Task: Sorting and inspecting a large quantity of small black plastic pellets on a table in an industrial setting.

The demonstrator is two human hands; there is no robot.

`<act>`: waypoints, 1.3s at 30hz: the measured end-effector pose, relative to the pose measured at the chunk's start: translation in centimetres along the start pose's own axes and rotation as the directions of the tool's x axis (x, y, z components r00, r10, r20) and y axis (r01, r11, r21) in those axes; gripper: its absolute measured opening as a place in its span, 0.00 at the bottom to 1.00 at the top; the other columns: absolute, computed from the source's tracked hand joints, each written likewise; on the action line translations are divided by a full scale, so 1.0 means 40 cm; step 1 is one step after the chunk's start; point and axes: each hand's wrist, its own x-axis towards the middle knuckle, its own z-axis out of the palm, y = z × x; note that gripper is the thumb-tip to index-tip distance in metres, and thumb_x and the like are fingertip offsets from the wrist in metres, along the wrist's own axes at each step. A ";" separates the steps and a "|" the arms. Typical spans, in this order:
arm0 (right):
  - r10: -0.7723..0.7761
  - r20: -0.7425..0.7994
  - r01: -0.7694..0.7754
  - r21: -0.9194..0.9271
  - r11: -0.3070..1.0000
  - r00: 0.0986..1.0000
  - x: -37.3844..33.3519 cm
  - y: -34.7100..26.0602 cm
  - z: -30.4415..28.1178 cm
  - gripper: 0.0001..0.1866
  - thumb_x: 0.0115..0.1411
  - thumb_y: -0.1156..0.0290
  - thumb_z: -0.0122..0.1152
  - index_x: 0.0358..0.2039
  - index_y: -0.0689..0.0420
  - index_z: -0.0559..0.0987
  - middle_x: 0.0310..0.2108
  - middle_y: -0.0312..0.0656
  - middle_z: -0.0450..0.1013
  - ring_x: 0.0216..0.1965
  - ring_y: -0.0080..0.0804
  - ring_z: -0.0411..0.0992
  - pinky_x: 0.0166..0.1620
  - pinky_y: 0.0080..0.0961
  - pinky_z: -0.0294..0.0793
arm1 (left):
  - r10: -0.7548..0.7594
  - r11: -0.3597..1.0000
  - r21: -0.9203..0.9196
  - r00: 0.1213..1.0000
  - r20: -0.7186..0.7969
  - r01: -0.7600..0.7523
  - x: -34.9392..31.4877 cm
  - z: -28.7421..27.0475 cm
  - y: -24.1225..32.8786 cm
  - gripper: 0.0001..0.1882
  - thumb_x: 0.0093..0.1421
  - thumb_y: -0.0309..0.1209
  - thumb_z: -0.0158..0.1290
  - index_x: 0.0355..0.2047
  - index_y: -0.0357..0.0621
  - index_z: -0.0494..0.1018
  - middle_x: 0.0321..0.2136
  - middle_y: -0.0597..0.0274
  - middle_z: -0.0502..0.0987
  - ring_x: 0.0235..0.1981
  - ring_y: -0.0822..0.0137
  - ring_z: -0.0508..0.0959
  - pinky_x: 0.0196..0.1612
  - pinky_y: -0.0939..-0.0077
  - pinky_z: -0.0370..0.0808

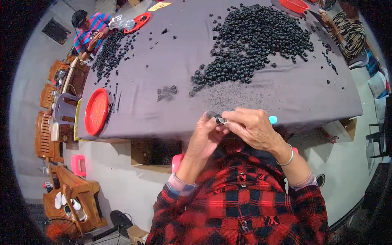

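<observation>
Room: pale floor, with wooden seats [49,134] along the left edge of the frame and a pink stool [78,165] at lower left.
Table: grey cloth [175,61] fills the upper middle.
Dark beads: a big heap [253,36] spreads across the upper right, and a small cluster [167,93] sits apart near the centre.
Crumbs: fine dark bits [241,96] lie scattered just beyond my hands.
Small dark piece [220,119]: at the centre of the frame, raised before me at the table's near edge.
My left hand [200,139]: thumb and fingers pinched on that piece.
My right hand [253,128]: fingertips drawn together against it, beside a pale glint; I cannot tell which they grip. A bracelet [287,157] circles this wrist.
Light-blue object [272,119]: just right of my right hand, partly hidden.
Red plate [89,122]: left of the frame, thin dark sticks [119,102] beside it.
Co-workers: one person [92,30] at upper left, another [349,34] at upper right.
</observation>
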 end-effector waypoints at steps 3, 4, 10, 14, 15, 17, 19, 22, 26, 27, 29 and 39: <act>0.051 0.006 -0.051 -0.001 0.999 0.999 0.008 0.020 0.000 0.10 0.57 0.66 0.55 0.37 0.54 0.78 0.25 0.43 0.72 0.25 0.43 0.72 0.27 0.34 0.70 | -0.026 0.995 0.101 0.999 0.020 0.024 0.010 0.006 -0.015 0.09 0.56 0.32 0.56 0.37 0.50 0.71 0.31 0.71 0.75 0.30 0.75 0.73 0.36 0.74 0.74; 0.079 0.034 -0.082 0.079 0.994 0.996 0.010 0.026 -0.001 0.10 0.58 0.67 0.54 0.37 0.58 0.77 0.27 0.44 0.74 0.26 0.39 0.74 0.30 0.29 0.71 | -0.019 0.997 0.071 1.000 -0.002 0.019 0.010 0.007 -0.018 0.07 0.57 0.31 0.55 0.35 0.49 0.71 0.30 0.70 0.74 0.29 0.75 0.73 0.36 0.74 0.75; 0.278 0.089 -0.285 0.074 0.956 0.956 0.019 0.021 -0.040 0.15 0.59 0.64 0.54 0.38 0.62 0.77 0.34 0.47 0.76 0.35 0.36 0.75 0.38 0.27 0.73 | -0.051 0.996 -0.075 0.999 -0.009 0.050 0.011 0.004 -0.010 0.06 0.58 0.30 0.54 0.35 0.49 0.70 0.29 0.69 0.72 0.29 0.76 0.72 0.35 0.76 0.77; 0.173 0.072 -0.172 -0.012 0.985 0.982 0.029 0.007 -0.048 0.14 0.56 0.65 0.56 0.37 0.62 0.77 0.33 0.47 0.75 0.34 0.36 0.74 0.37 0.27 0.72 | -0.087 0.995 -0.060 0.996 -0.020 0.085 0.012 -0.001 -0.004 0.10 0.58 0.32 0.55 0.38 0.50 0.68 0.29 0.71 0.71 0.28 0.77 0.71 0.36 0.77 0.77; 0.170 0.078 -0.173 0.031 0.984 0.982 0.032 0.001 -0.043 0.13 0.55 0.67 0.58 0.36 0.62 0.77 0.31 0.45 0.74 0.32 0.35 0.73 0.36 0.26 0.71 | -0.092 0.995 -0.035 0.996 -0.018 0.092 0.012 0.000 0.000 0.11 0.57 0.33 0.55 0.39 0.50 0.67 0.29 0.72 0.71 0.28 0.78 0.71 0.35 0.78 0.77; 0.158 0.087 -0.164 0.073 0.984 0.984 0.044 -0.005 -0.035 0.12 0.53 0.68 0.59 0.35 0.62 0.77 0.29 0.44 0.73 0.30 0.33 0.72 0.34 0.26 0.70 | -0.101 0.995 -0.022 0.995 -0.011 0.100 0.008 0.015 0.002 0.12 0.57 0.34 0.55 0.40 0.50 0.67 0.29 0.72 0.71 0.27 0.78 0.71 0.34 0.79 0.76; 0.130 0.186 -0.163 0.173 0.971 0.974 0.055 -0.009 -0.024 0.09 0.52 0.71 0.60 0.31 0.63 0.76 0.25 0.41 0.71 0.26 0.29 0.69 0.30 0.23 0.68 | -0.104 0.994 -0.010 0.995 -0.005 0.104 0.007 0.018 0.006 0.13 0.57 0.34 0.55 0.40 0.49 0.66 0.29 0.72 0.71 0.27 0.79 0.71 0.33 0.80 0.75; 0.226 0.243 -0.297 0.313 0.902 0.943 0.074 -0.019 -0.017 0.06 0.51 0.73 0.60 0.26 0.62 0.76 0.21 0.38 0.69 0.23 0.25 0.66 0.28 0.22 0.65 | -0.152 0.987 0.058 0.987 0.047 0.150 0.008 0.015 0.018 0.15 0.57 0.35 0.56 0.41 0.47 0.65 0.29 0.72 0.71 0.26 0.79 0.71 0.31 0.81 0.73; 0.303 0.381 -0.446 0.377 0.812 0.874 0.120 -0.003 0.004 0.08 0.53 0.70 0.57 0.23 0.62 0.74 0.15 0.43 0.66 0.18 0.30 0.62 0.25 0.26 0.64 | -0.139 0.990 0.019 0.986 0.094 0.138 0.019 -0.037 0.036 0.15 0.57 0.33 0.56 0.41 0.46 0.64 0.28 0.70 0.71 0.27 0.78 0.71 0.32 0.80 0.72; 0.294 0.388 -0.442 0.376 0.815 0.873 0.138 0.010 0.013 0.08 0.53 0.70 0.57 0.23 0.62 0.74 0.15 0.43 0.66 0.18 0.30 0.62 0.25 0.26 0.64 | -0.078 0.992 0.104 0.997 0.005 0.077 0.019 -0.048 0.054 0.15 0.56 0.31 0.56 0.41 0.45 0.65 0.28 0.68 0.71 0.26 0.77 0.71 0.31 0.80 0.73; 0.265 0.174 -0.236 -0.170 0.957 0.948 0.173 0.062 0.031 0.11 0.53 0.68 0.54 0.21 0.62 0.72 0.14 0.49 0.64 0.16 0.39 0.59 0.23 0.31 0.62 | 0.082 0.946 0.323 0.985 -0.151 -0.029 0.043 -0.053 0.098 0.08 0.55 0.27 0.55 0.35 0.42 0.68 0.25 0.66 0.72 0.23 0.75 0.71 0.28 0.79 0.74; 0.296 0.096 -0.235 -0.404 0.884 0.950 0.301 0.109 0.236 0.10 0.47 0.63 0.62 0.24 0.56 0.77 0.24 0.46 0.75 0.31 0.47 0.74 0.33 0.41 0.73 | 0.688 -0.137 0.981 0.726 -0.008 0.141 0.119 -0.230 0.282 0.08 0.50 0.28 0.58 0.28 0.38 0.74 0.18 0.66 0.72 0.19 0.77 0.71 0.21 0.78 0.69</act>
